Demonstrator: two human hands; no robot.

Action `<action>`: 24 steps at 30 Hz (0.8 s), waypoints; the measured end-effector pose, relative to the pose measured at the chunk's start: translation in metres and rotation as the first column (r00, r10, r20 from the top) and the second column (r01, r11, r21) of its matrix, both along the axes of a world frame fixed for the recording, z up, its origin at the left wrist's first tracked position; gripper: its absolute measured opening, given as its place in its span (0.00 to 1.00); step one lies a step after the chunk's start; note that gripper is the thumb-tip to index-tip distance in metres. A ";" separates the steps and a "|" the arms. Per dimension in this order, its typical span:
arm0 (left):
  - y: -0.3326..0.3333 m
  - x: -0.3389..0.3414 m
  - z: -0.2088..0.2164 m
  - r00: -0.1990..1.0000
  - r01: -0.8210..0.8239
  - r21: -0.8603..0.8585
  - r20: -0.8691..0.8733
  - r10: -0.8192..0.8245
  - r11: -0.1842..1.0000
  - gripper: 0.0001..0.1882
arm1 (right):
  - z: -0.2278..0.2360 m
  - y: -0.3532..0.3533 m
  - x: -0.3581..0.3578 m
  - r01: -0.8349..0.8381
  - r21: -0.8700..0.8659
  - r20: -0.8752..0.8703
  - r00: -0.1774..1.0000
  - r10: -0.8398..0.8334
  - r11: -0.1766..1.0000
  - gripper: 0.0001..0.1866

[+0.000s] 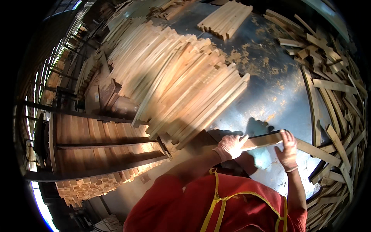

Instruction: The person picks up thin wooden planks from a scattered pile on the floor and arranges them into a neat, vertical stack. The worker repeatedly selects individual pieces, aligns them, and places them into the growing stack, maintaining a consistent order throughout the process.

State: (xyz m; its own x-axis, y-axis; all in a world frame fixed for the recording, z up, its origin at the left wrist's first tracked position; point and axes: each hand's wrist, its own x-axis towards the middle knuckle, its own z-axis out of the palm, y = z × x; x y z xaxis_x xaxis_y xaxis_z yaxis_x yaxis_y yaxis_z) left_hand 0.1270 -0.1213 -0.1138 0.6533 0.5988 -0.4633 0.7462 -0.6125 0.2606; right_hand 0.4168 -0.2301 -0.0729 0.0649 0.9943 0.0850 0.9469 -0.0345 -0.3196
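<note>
A short wooden board (262,141) spans the space between my two hands in front of my red top. My left hand (230,147), in a pale glove with a ribbed cuff, grips its left end, the thumb pointing along it. Around the right end close the fingers of my right hand (287,151), reaching over the far edge. The board's underside is out of sight. Just beyond the left hand lies a broad stack of long, light wooden strips (193,89), side by side with uneven ends.
The grey metal table (266,92) carries scattered sawdust. A smaller bundle of strips (225,19) lies at its far side. Loose offcuts (340,108) heap up along the right. On the left stands a dark-framed rack (104,147) packed with wood pieces.
</note>
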 end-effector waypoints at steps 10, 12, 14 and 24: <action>0.056 -0.124 0.019 0.983 -0.166 0.742 0.177 0.050 0.650 0.36 | -0.007 -0.067 0.044 0.447 -0.098 -0.070 0.888 -0.454 0.889 0.38; 0.060 -0.115 0.017 0.992 -0.127 0.652 0.072 0.106 0.747 0.49 | -0.002 -0.073 0.080 0.451 -0.074 0.096 0.891 -0.444 0.890 0.41; 0.054 -0.092 0.022 0.994 -0.074 0.627 0.106 0.010 0.776 0.49 | -0.003 -0.075 0.116 0.474 -0.111 0.239 0.866 -0.440 0.873 0.40; -0.008 0.073 0.028 0.968 0.102 0.231 0.199 -0.150 0.967 0.47 | 0.002 -0.015 0.099 0.083 -0.491 -0.254 0.939 -0.233 0.867 0.34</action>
